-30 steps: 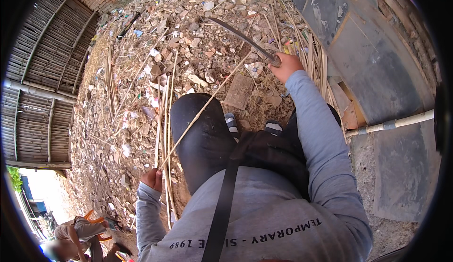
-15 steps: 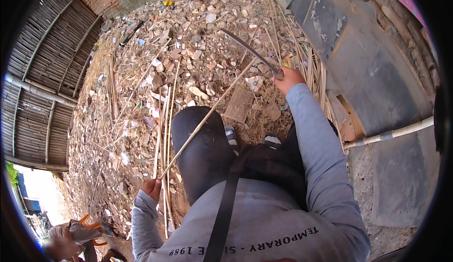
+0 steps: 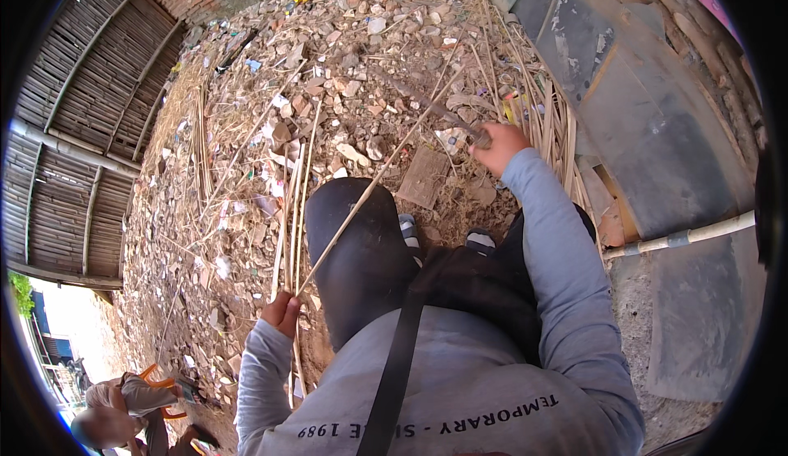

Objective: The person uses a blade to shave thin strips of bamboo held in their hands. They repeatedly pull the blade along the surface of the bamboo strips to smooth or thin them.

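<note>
Left hand (image 3: pixel 281 312) closed on the near end of a long thin pale bamboo strip (image 3: pixel 369 189) running up-right across the knee toward the right hand (image 3: pixel 497 146), which grips what looks like a dark curved metal blade (image 3: pixel 423 99) near its far end.

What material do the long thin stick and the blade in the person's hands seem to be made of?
Long thin stick: probably split bamboo or cane, pale tan, dry, matt.
Blade: likely metal, dull dark grey, though blurred; the right hand holds its handle.
</note>
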Motion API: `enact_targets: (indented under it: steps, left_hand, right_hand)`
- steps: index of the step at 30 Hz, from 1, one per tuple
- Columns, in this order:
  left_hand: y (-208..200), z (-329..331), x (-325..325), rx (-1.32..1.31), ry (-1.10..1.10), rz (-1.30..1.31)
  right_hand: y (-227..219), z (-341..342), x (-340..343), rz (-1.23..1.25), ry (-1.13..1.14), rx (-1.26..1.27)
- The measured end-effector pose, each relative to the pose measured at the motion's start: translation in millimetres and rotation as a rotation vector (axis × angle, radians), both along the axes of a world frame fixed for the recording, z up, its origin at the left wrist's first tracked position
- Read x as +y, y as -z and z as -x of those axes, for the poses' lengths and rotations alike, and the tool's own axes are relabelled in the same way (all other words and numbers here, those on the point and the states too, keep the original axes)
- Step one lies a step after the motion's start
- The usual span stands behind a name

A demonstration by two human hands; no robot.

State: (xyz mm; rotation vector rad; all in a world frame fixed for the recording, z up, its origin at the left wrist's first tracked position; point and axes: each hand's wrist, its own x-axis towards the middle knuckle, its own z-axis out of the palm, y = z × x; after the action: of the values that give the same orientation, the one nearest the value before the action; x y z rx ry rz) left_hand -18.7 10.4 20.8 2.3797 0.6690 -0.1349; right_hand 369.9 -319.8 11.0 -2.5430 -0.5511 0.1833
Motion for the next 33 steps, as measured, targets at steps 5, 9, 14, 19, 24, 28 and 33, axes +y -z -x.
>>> enact_targets:
  steps: [5,9,14,19,24,28,33]
  left_hand:
    - [2,-25,-25,0.023,0.051,0.036]
    - [8,-33,-26,0.078,0.055,-0.006]
    - [15,-40,-27,0.039,0.072,-0.173]
    - [19,-39,-28,0.067,0.066,-0.26]
    - [17,-45,-23,0.035,0.088,-0.224]
    - [11,-40,-26,0.038,0.097,-0.278]
    - [6,-51,-31,0.01,0.102,-0.289]
  right_hand:
    - [-3,42,35,0.12,-0.458,0.013]
    - [8,52,51,0.084,-0.531,-0.061]
    - [8,46,59,0.117,-0.479,0.077]
    - [-6,51,65,0.169,-0.487,0.017]
    - [7,22,60,0.115,-0.296,0.076]
    - [-20,52,65,0.216,-0.483,0.01]
    - [8,25,58,0.174,-0.386,0.065]
